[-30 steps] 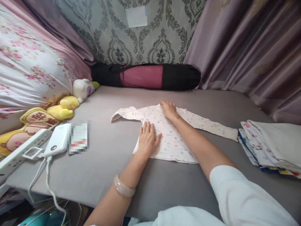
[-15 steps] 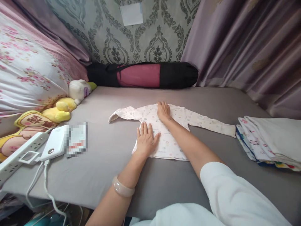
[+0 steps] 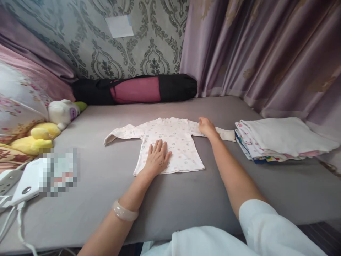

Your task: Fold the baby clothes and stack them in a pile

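Observation:
A small long-sleeved white shirt (image 3: 176, 149) with a faint pastel print lies spread out on the grey bed sheet, collar away from me. My left hand (image 3: 158, 156) rests flat on the shirt's front, left of its middle, fingers stretched out. Over the right sleeve (image 3: 226, 134) my right hand (image 3: 207, 127) is bent, its fingers curled together; whether cloth is between them is hidden. The left sleeve (image 3: 122, 133) extends outward, its cuff end slightly folded.
Folded clothes (image 3: 279, 137) form a stack on the right, touching the right cuff. A black and pink roll bag (image 3: 135, 89) lies against the wall. Plush toys (image 3: 62, 111), a white power bank (image 3: 30, 181) with cables and a blurred packet (image 3: 64, 174) are on the left.
My right hand has moved from the collar area to the right sleeve, its fingers now curled. My left hand stays flat on the shirt. The view has turned right.

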Motion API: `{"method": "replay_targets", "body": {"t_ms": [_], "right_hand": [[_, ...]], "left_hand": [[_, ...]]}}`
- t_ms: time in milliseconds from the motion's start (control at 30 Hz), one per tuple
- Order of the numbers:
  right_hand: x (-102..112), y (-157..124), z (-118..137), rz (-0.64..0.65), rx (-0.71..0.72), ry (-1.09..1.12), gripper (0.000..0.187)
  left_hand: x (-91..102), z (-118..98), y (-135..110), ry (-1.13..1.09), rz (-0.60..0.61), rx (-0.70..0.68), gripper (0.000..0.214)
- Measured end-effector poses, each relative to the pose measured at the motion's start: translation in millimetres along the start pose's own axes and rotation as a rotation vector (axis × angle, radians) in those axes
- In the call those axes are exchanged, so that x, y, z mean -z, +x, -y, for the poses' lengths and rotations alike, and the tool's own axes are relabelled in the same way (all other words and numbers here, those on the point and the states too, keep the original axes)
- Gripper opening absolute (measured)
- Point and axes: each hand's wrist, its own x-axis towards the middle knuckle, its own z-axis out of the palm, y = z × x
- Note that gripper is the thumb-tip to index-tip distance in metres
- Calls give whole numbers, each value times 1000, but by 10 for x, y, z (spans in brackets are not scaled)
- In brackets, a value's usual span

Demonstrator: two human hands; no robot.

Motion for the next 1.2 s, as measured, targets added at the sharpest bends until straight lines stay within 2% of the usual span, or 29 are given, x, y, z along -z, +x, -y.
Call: {"method": "replay_targets", "body": {"t_ms": [33,100,233,500,667,767,900,1000,1100,1200], "right_hand": [[64,6,-148,-23,-104,-44,22],[162,-9,-386,-60,-184,-86,19],[232,-98,-584,-89,-231,-152,16],[234,-138,-595,-121,-262,-259,30],[357,-162,-525,-63,-198,-379,30],[511,-156,-448,-30,-120,-339,28],[701,-124,-401,-113,-75,-84,23],[760,-102,-377,-145,-58,348,15],[770,-90,-314,-92,-171,873,9],[774,-69,-245,-17,-279,1189,12]], "left_hand": [[17,-18,15,-9,16,-29,58],[56,-55,67,-36,54,-86,57],[121,-145,286,-96,113,-214,54],[18,-328,1025,-185,29,-370,45],[-86,-418,1390,-174,-14,-351,47],[-132,-442,1512,-139,25,-326,51],[-166,-425,1570,-124,97,-311,56],[-171,-405,1577,-134,109,-314,58],[-150,-404,1587,-138,116,-311,62],[-97,-427,1605,-121,123,-287,65]]}}
